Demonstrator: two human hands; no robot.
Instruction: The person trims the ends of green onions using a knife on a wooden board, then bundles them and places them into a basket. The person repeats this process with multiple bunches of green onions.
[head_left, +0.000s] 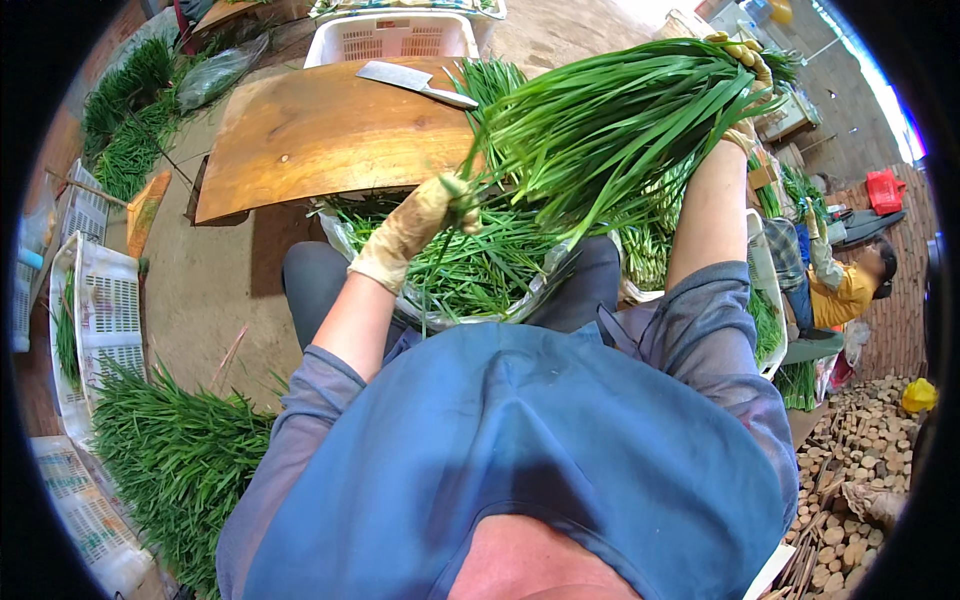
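Observation:
My right hand (746, 64), in a cream work glove, grips the base end of a big bunch of long green leaves, likely garlic chives (622, 127), raised at the upper right. The leaf tips spread down towards my left hand (450, 204), gloved too and closed around a few leaf ends. Under my hands, between my knees, a container lined with clear plastic holds loose cut leaves (487, 259). A cleaver (409, 81) lies on the wooden board (330, 135), its handle at the board's right side near more leaves (491, 82).
White plastic crates stand beyond the board (390, 37) and at the left (109, 315). Leaf piles lie at lower left (180, 465) and upper left (131, 112). At the right are another crate (772, 300), a seated person in yellow (844, 292) and stacked cut wood (847, 480).

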